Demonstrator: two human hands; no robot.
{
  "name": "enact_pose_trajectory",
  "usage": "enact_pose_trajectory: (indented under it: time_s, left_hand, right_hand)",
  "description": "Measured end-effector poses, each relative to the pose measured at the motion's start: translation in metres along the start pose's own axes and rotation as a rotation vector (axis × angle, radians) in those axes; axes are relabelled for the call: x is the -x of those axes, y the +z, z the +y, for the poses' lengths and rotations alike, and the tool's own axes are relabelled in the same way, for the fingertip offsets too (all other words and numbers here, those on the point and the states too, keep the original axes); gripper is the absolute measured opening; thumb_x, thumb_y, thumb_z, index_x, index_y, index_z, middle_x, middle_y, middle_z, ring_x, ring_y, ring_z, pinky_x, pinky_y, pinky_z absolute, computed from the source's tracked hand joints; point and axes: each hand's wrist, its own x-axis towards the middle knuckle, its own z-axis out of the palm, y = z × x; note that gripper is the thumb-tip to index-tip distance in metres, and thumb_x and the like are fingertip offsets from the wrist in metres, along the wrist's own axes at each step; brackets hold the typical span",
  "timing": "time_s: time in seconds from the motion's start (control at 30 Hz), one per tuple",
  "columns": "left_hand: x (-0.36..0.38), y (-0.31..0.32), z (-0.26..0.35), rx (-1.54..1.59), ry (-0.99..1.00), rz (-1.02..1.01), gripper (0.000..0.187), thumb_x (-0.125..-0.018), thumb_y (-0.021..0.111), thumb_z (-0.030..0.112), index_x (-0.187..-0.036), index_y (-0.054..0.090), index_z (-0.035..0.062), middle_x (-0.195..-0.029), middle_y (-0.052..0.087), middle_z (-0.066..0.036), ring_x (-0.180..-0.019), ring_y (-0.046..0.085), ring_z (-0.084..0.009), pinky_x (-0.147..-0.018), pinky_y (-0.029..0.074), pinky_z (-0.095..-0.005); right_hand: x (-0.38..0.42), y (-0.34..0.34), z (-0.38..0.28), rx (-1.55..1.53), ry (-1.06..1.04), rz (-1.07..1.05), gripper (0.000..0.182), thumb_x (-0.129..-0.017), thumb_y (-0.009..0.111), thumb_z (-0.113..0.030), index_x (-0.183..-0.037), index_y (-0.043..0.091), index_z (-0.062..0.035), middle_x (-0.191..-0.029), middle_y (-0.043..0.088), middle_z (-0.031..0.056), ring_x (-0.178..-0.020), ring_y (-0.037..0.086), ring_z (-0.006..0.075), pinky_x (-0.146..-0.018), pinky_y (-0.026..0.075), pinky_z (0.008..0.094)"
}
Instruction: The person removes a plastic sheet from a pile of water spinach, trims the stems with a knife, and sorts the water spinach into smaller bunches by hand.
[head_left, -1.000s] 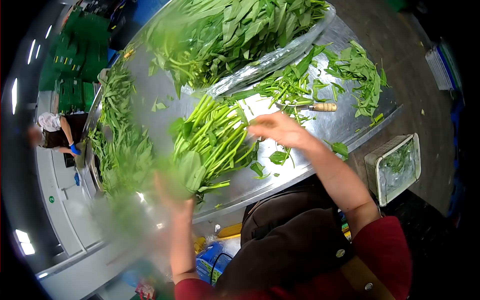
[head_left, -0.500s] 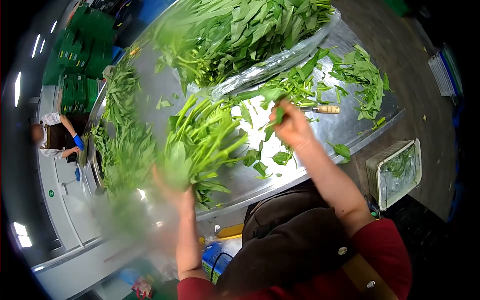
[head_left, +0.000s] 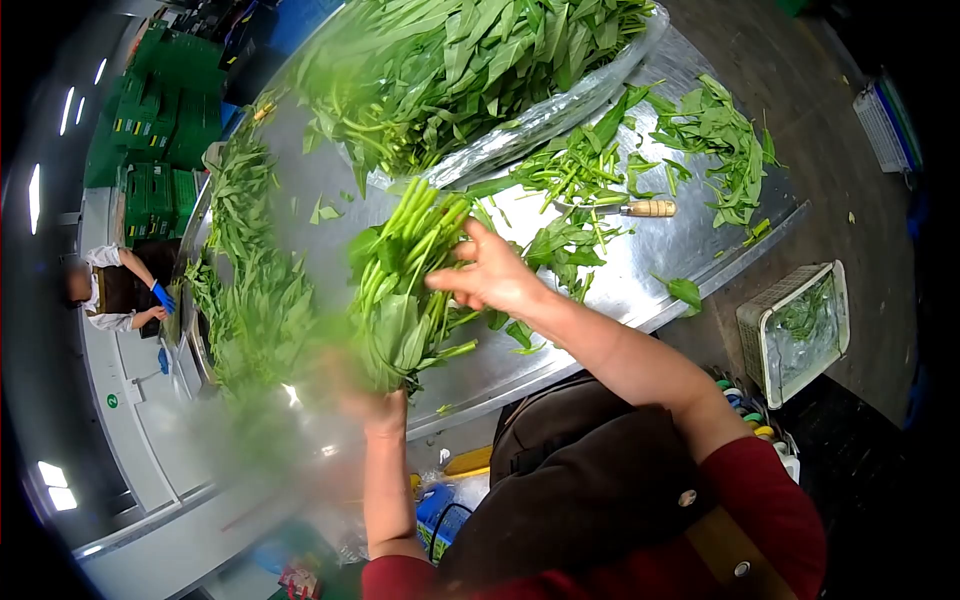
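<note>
A bunch of water spinach (head_left: 400, 290), cut stem ends upward, stands over the metal table in front of me. My left hand (head_left: 370, 402) is wrapped round its lower leafy part; this area is smeared and partly hidden by leaves. At the stems' right side is my right hand (head_left: 492, 272), fingers apart and reaching to the bunch's edge. A knife with a wooden handle (head_left: 648, 208) lies on the table beyond it, its blade partly under cut stems (head_left: 582, 172). Loose leaves (head_left: 565, 245) lie between this hand and the knife.
A large heap of water spinach (head_left: 480, 80) rests on clear plastic (head_left: 540, 135) at the back. More greens line the left side (head_left: 265, 310) and far right (head_left: 725, 150). A white basket (head_left: 765, 345) stands right of the table (head_left: 690, 290). A co-worker (head_left: 125, 285) with a blue glove is far left.
My right hand has let go of a leaf and moved left from near the knife to the bunch. The bunch is now more upright and its stems closer together.
</note>
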Motion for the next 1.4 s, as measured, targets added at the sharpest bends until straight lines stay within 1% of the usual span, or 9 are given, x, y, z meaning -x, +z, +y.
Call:
enact_pose_trajectory:
  time_s: [0.2,0.33,0.43,0.6,0.73,0.87,1.1,1.3,1.4]
  left_hand:
    - [0.015,-0.012,-0.017,0.029,-0.124,0.008,0.093,-0.061,0.076,-0.003,-0.140,0.028,-0.0013,-0.136,0.041,-0.014,-0.111,0.051,-0.0271,-0.099,0.038,-0.0333]
    - [0.018,-0.013,-0.026,0.039,-0.061,0.022,0.093,-0.062,0.078,-0.002,-0.140,0.027,-0.0014,-0.130,0.046,-0.014,-0.107,0.053,-0.0259,-0.097,0.040,-0.0330]
    - [0.024,-0.011,-0.034,0.143,-0.110,0.010,0.093,-0.063,0.079,0.000,-0.140,0.026,-0.0019,-0.124,0.049,-0.016,-0.105,0.055,-0.0251,-0.094,0.042,-0.0326]
    - [0.004,-0.009,-0.017,0.085,0.137,-0.042,0.096,-0.062,0.083,0.004,-0.139,0.026,-0.0026,-0.119,0.052,-0.019,-0.102,0.056,-0.0292,-0.092,0.044,-0.0359]
    - [0.000,-0.012,-0.018,0.055,0.209,-0.070,0.092,-0.064,0.082,0.005,-0.137,0.027,-0.0044,-0.121,0.053,-0.023,-0.103,0.058,-0.0313,-0.092,0.045,-0.0380]
    - [-0.004,-0.014,-0.009,0.040,0.252,-0.057,0.088,-0.065,0.080,0.004,-0.136,0.029,-0.0041,-0.114,0.057,-0.022,-0.098,0.061,-0.0317,-0.091,0.046,-0.0383]
    - [0.001,-0.012,-0.013,0.091,0.428,-0.056,0.077,-0.063,0.080,0.010,-0.128,0.040,-0.0017,-0.095,0.062,-0.020,-0.076,0.063,-0.0337,-0.068,0.051,-0.0393]
    - [-0.005,-0.023,-0.002,0.102,0.501,-0.156,0.072,-0.065,0.077,0.006,-0.126,0.041,-0.0025,-0.090,0.061,-0.020,-0.072,0.062,-0.0331,-0.064,0.050,-0.0390]
    - [-0.002,-0.031,-0.002,0.101,0.398,-0.125,0.071,-0.065,0.075,0.003,-0.127,0.040,-0.0020,-0.088,0.062,-0.019,-0.072,0.063,-0.0313,-0.064,0.051,-0.0377]
  right_hand:
    - [-0.015,-0.119,-0.014,-0.608,-0.249,0.344,0.021,-0.081,0.068,-0.013,-0.099,0.060,-0.0050,-0.065,0.048,-0.0077,-0.051,0.036,0.0011,-0.044,0.027,0.0141]
    - [0.007,-0.113,-0.025,1.535,-0.486,0.363,0.034,-0.077,0.071,-0.024,-0.107,0.065,-0.0082,-0.098,0.062,0.0157,-0.095,0.060,0.0322,-0.080,0.048,0.0405]
    - [0.004,-0.074,-0.062,0.788,0.021,-0.001,0.031,-0.081,0.069,-0.028,-0.097,0.067,-0.0015,-0.096,0.063,0.0174,-0.086,0.062,0.0281,-0.075,0.049,0.0369]
    - [-0.025,-0.031,0.008,0.637,-0.458,-0.273,0.040,-0.081,0.069,-0.030,-0.108,0.061,-0.0011,-0.083,0.066,0.0137,-0.070,0.058,0.0137,-0.066,0.048,0.0328]
    - [-0.003,-0.029,-0.030,0.682,-0.022,-0.308,0.033,-0.085,0.055,-0.012,-0.117,0.056,-0.0030,-0.090,0.065,0.0075,-0.078,0.055,0.0089,-0.070,0.046,0.0264]
    - [-0.004,-0.039,0.016,0.526,-0.239,-0.147,0.025,-0.087,0.050,-0.013,-0.108,0.058,-0.0016,-0.085,0.063,0.0088,-0.073,0.055,0.0129,-0.067,0.046,0.0308]
    - [0.002,-0.106,-0.020,0.377,0.181,-0.741,0.029,-0.096,0.049,-0.023,-0.080,0.052,0.0005,-0.066,0.049,0.0014,-0.063,0.048,0.0122,-0.060,0.043,0.0292]
    - [0.014,-0.168,-0.028,-0.118,0.327,-0.351,0.020,-0.094,0.051,-0.023,-0.087,0.049,-0.0044,-0.055,0.039,-0.0026,-0.049,0.041,0.0092,-0.038,0.031,0.0211]
    - [0.017,-0.194,-0.028,1.053,0.332,-0.033,0.029,-0.088,0.059,-0.026,-0.102,0.054,-0.0013,-0.071,0.058,0.0049,-0.071,0.060,0.0183,-0.058,0.048,0.0314]
